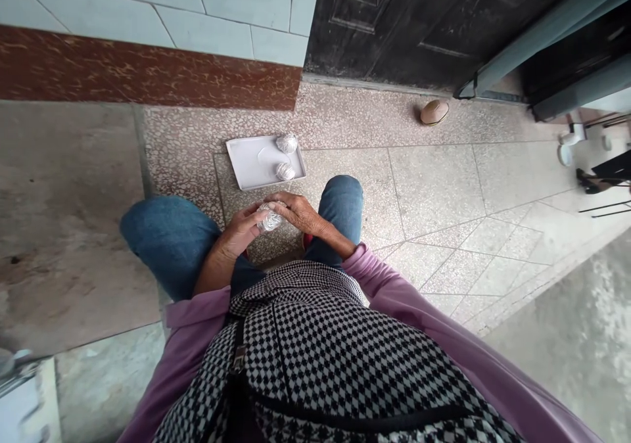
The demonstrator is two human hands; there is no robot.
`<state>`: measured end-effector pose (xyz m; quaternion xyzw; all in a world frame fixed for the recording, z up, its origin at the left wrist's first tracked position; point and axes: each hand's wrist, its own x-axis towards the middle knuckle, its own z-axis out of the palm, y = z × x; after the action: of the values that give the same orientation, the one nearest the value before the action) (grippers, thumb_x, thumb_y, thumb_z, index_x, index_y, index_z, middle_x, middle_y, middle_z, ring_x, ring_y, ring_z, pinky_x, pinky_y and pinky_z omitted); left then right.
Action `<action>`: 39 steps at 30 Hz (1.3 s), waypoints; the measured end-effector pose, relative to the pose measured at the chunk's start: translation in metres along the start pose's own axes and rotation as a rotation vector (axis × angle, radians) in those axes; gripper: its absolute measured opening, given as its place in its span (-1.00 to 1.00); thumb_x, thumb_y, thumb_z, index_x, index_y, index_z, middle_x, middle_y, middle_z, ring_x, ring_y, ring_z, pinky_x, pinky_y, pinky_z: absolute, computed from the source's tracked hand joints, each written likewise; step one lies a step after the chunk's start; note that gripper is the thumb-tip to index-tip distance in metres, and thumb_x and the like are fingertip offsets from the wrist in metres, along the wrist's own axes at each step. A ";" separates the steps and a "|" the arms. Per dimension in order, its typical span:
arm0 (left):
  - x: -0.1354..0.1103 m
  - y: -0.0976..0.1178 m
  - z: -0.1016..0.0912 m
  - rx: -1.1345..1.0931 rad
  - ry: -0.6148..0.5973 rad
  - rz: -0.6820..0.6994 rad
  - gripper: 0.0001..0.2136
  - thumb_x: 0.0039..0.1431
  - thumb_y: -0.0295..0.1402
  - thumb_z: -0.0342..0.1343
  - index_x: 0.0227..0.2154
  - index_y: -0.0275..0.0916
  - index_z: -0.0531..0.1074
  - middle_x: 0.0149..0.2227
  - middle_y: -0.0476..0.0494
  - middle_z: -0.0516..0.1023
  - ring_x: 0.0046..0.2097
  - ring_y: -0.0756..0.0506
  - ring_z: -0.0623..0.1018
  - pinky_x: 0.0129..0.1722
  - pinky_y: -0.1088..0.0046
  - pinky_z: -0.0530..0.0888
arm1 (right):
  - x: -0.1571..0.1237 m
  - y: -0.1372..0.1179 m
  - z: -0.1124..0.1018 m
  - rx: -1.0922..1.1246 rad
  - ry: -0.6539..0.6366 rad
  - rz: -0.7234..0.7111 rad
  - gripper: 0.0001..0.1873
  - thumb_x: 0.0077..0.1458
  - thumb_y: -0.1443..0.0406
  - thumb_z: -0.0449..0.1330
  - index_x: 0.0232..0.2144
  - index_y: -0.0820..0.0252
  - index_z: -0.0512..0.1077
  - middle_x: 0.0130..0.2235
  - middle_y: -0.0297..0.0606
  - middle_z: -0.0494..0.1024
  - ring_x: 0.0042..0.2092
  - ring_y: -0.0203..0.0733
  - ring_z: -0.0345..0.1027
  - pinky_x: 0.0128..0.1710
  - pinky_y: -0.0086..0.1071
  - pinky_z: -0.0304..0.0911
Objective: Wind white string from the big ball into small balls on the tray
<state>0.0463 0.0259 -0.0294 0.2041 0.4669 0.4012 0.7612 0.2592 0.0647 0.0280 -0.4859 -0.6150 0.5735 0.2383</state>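
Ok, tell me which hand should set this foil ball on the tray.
Left, probably: the left hand cups the foil ball from the side and sits nearer the tray's bare part, while the right hand lies over the ball, closer to the two other balls.

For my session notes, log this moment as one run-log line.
left hand: on foil ball | right hand: on same ball | white tray: two more foil balls

The left hand [240, 231] and right hand [296, 210] cupped a foil-wrapped ball [270, 218] above the person's denim-covered knees [340, 200]. Just beyond, two more foil balls [286, 143] sat on a white tray [245, 160] on the terrazzo floor [187, 147].
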 end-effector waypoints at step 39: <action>0.003 0.000 0.000 0.468 0.008 0.150 -0.19 0.05 0.48 0.60 -0.01 -0.20 0.83 -0.03 -0.30 0.85 0.10 -0.44 0.78 0.06 0.11 0.73 | -0.004 0.013 -0.031 -0.251 0.016 -0.048 -0.42 0.82 -0.17 0.33 -0.18 0.10 0.60 -0.26 -0.22 0.60 -0.13 -0.05 0.47 0.04 -0.21 0.42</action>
<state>0.0470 0.0283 -0.0310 0.4074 0.5334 0.3384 0.6595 0.2911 0.0739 0.0241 -0.5017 -0.6914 0.4823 0.1941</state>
